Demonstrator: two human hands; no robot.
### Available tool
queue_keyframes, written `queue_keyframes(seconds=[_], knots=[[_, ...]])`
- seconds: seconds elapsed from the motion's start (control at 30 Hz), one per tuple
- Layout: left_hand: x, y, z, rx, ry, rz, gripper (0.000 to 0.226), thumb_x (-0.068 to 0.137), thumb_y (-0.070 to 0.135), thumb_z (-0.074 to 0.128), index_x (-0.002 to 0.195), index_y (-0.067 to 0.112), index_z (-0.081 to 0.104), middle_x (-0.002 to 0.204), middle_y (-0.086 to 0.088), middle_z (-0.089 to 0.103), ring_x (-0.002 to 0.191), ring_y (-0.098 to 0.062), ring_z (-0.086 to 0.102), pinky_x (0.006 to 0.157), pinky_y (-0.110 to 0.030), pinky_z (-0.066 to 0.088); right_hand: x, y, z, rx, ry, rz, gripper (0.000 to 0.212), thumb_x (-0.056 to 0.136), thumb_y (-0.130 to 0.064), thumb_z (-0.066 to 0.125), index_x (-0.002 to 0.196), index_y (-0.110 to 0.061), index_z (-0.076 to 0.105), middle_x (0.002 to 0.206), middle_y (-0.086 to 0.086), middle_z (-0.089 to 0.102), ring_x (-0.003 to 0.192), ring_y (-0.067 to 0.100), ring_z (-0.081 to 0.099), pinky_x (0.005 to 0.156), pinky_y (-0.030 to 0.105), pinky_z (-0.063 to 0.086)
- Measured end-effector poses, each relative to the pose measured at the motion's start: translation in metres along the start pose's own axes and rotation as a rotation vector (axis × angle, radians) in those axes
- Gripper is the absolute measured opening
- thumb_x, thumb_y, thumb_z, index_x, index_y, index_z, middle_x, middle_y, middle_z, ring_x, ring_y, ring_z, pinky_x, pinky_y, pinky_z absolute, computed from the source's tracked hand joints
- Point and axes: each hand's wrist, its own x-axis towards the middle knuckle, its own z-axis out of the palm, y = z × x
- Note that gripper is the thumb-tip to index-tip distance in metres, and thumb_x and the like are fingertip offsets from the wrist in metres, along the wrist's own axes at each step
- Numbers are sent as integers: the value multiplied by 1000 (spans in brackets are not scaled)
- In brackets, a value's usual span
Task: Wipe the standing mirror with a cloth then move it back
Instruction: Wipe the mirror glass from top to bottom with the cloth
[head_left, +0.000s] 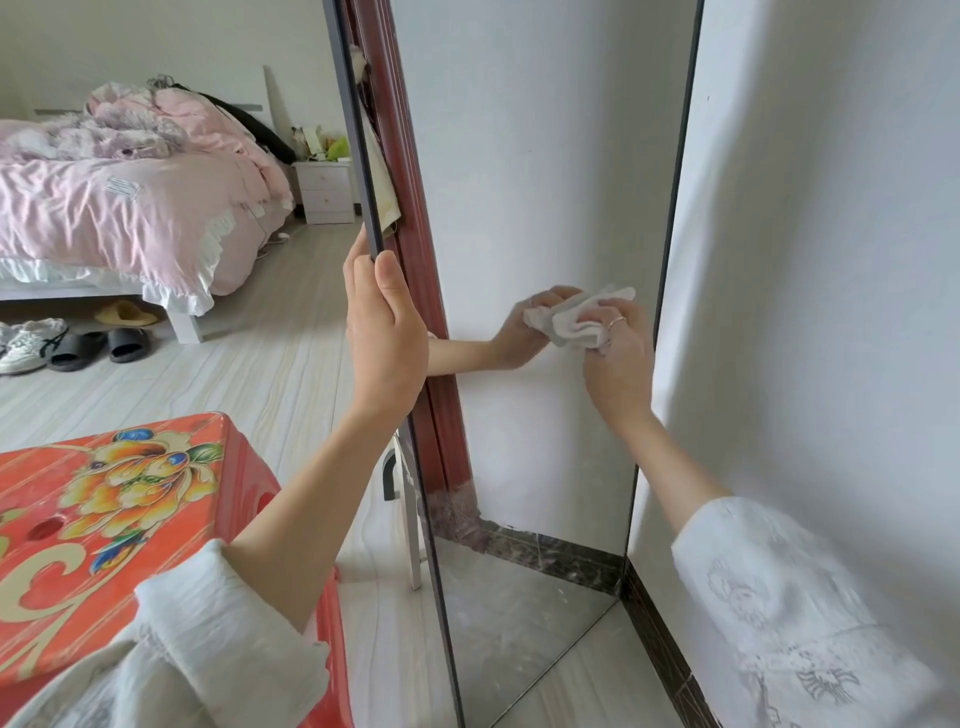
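A tall standing mirror (530, 171) with a thin dark frame fills the middle of the head view and reflects a white wall. My left hand (382, 332) grips its left frame edge at about mid-height. My right hand (618, 353) holds a crumpled white cloth (576, 317) pressed against the glass near the mirror's right edge. The reflection of that hand and the cloth shows just left of it in the glass.
A red plastic stool (104, 535) with a flower pattern stands close at lower left. A bed (114, 208) with pink bedding, shoes (31, 343) and a white nightstand (327, 192) lie beyond. A white wall (831, 260) is right of the mirror.
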Motion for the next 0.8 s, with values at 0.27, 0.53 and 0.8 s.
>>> queue_keyframes(seconds=[0.27,0.53,0.8], knots=[[2,-3,3,-34,46,8,33,102,20,19,71,28,27,122,-28,46,127,-37,36,90,-7,31,-113,58,17,-115,-330,163,22,82,10,49,99,1,60,118,14,49,107,31,48,79,27,38],[2,-4,4,-31,49,15,34,101,20,19,69,28,25,121,-37,40,118,-43,36,84,-15,30,-62,55,-13,-252,-222,25,22,77,13,50,93,4,63,118,17,54,109,34,48,78,31,40],[0,-6,6,-12,76,5,33,102,21,19,72,30,27,126,-26,47,95,7,41,76,10,17,11,43,6,-168,-67,-10,34,79,9,42,109,3,57,143,13,42,123,30,46,86,27,37]])
